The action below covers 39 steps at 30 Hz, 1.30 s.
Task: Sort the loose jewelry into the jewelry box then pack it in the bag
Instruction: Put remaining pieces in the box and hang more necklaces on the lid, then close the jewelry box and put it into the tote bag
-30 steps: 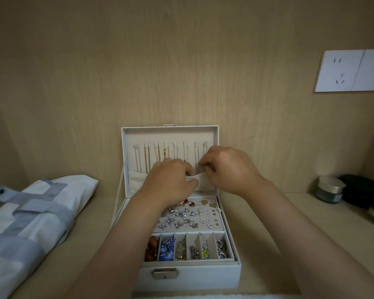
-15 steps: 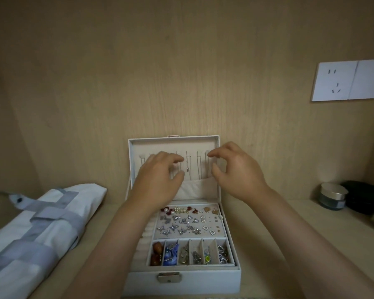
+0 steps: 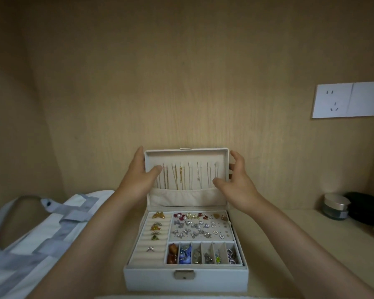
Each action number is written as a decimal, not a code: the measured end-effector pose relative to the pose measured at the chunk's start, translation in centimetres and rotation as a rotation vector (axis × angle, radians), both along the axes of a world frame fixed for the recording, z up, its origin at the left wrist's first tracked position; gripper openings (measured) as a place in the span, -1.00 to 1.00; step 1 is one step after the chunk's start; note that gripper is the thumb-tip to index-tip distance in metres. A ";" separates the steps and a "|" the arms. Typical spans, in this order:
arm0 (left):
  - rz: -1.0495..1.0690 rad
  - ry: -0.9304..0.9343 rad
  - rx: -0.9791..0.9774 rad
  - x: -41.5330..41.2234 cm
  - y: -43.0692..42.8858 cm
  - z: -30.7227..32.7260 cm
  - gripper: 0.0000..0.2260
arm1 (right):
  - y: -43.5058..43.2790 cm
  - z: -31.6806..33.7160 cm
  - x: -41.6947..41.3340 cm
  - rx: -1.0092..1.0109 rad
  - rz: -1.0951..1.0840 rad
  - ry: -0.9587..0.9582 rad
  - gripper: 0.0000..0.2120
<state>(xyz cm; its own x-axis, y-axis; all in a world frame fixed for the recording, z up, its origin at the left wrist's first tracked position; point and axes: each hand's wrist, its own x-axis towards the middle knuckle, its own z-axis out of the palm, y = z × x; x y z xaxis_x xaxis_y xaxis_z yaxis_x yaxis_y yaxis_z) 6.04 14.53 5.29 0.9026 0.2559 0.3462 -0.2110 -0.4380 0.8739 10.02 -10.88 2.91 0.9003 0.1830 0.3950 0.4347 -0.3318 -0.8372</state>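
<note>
- Head view: the white jewelry box (image 3: pixel 151 277) sits in the middle of a pale wood-grain shelf (image 3: pixel 279 244). It's boxy with a smooth leather-look shell and a small square metal clasp (image 3: pixel 184 274) on the front wall.
- Its lid (image 3: pixel 186 155) stands upright against the wood-grain back panel (image 3: pixel 181 83) and is lined in soft cream fabric.
- Thin gold and silver chains (image 3: pixel 177 178) hang in a row inside the lid, their ends tucked into a slouchy cloth pocket (image 3: pixel 181 197).
- The left hand (image 3: pixel 138 180) grips the lid's left edge, with the thumb flat on the lining and the fingers up along the outside.
- The right hand (image 3: pixel 235 184) is curved round the lid's right edge with the thumb in front of the lining. Honestly can't tell if it's actually clamping or just cupped there.
- In the tray, padded ring rolls (image 3: pixel 143 253) on the left hold a few sparkly rings.
- The flat earring panel (image 3: pixel 228 234) is dotted with little silver, red and pearl studs.
- A row of narrow compartments (image 3: pixel 222 256) runs along the front with amber, blue and silvery bits in them.
- The bag (image 3: pixel 41 234), soft white fabric with grey woven straps, lies on its side to the left of the box.
- On the right there's a round glass jar (image 3: pixel 336 207) with a silver lid, and a black rounded thing (image 3: pixel 365 210) just beside it.
- A flat white wall socket (image 3: pixel 350 100) is on the back panel.
</note>
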 end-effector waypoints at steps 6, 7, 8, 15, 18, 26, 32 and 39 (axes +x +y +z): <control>0.111 -0.080 0.232 -3.2 0.8 0.9 -0.36 | -1.4 0.7 -2.1 -0.059 -0.017 -0.108 -0.42; 0.122 -0.078 0.286 -3.9 0.8 0.9 -0.42 | -1.6 0.6 -2.5 -0.090 -0.029 -0.133 -0.45; 0.135 -0.089 0.334 -4.6 0.7 0.8 -0.50 | -1.9 0.5 -3.0 -0.115 -0.034 -0.145 -0.49; 0.104 -0.256 0.468 -9.0 0.8 -1.5 -0.76 | -4.3 -0.4 -6.8 -0.210 0.066 -0.213 -0.88; 0.060 -0.232 0.507 -10.6 1.4 -2.4 -0.78 | -5.6 -0.9 -7.9 -0.272 0.119 -0.160 -0.85; -0.052 -0.016 0.654 -13.9 2.0 -4.5 -0.68 | -5.3 -1.6 -10.6 -0.707 0.147 -0.100 -0.44; -0.087 0.040 0.727 -13.9 0.9 -6.0 -0.71 | -3.9 -2.2 -11.4 -0.783 0.159 -0.079 -0.45; -0.119 0.048 0.912 -12.9 -2.9 -8.0 -0.43 | 0.6 -4.5 -11.8 -0.933 0.195 -0.223 -0.30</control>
